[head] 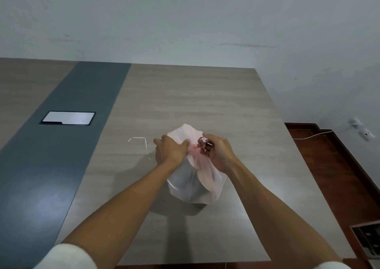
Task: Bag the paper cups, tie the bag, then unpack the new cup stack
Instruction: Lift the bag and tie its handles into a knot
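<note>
A thin pinkish-white plastic bag (195, 188) stands on the wooden table (205, 104), bulging with pale shapes that show faintly through it. Its neck is gathered into a tight twist between my hands, and loose bag material (185, 132) puffs up behind them. My left hand (169, 150) grips the gathered neck from the left. My right hand (218, 151) pinches a strand of the bag at the twist, fingers curled. No separate cup stack is in sight.
A clear, almost invisible plastic wrapper (139, 145) lies on the table left of the bag. A dark strip with a metal cable hatch (67, 118) runs along the left. The table's right edge drops to a reddish floor with a white cable (312, 136).
</note>
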Tool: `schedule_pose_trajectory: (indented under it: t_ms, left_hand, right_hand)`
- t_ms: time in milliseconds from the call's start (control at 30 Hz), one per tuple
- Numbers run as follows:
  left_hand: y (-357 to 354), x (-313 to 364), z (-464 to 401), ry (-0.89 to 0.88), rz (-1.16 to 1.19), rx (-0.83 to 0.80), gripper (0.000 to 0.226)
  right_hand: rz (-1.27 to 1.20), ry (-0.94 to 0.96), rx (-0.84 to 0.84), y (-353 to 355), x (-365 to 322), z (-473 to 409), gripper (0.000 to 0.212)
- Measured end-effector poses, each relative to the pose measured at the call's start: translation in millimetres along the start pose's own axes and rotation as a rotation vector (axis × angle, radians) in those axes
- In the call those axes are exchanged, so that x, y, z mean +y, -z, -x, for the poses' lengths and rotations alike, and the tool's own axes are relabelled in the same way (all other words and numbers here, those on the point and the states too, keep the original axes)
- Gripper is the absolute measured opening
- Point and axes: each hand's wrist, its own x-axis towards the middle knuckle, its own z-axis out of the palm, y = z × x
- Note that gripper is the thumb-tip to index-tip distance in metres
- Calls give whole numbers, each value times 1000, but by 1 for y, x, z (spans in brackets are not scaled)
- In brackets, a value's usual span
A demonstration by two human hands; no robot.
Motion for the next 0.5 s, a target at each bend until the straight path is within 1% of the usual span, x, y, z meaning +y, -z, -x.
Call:
schedule_pose_trajectory:
  t_ms: [33,133,167,233,267,333,367,400,433,500]
  left_hand:
    - [-1,1,1,-3,-22,-8,60]
    - [-5,3,-6,-47,-45,-13,24]
    - [-6,3,-8,-63,-15,-5,20]
    - [-7,2,-6,-167,98,30,16]
    - [-7,1,-3,-263,183,34,14]
    - [-5,0,4,-464,301,-36,13]
    - [-5,-1,6,-523,331,-100,14]
    - [-5,-1,7,-543,369,-160,14]
    - [-6,-1,7,-527,419,-204,13]
    - [-8,2,7,-459,575,-278,12]
  right_hand:
    - [-14,-7,5,0,0,0,27]
    - [-29,-9,28,2,3,-1,22]
    - [-41,-1,25,3,4,-2,18]
    - [-9,39,2,7,6,-1,7]
    - [45,65,5,9,7,0,12]
    - [181,120,83,12,10,1,20]
    - [231,159,148,12,11,2,18]
    - [267,201,211,11,11,3,16]
    - [276,236,259,10,12,2,17]
    - [227,251,314,8,14,-2,27]
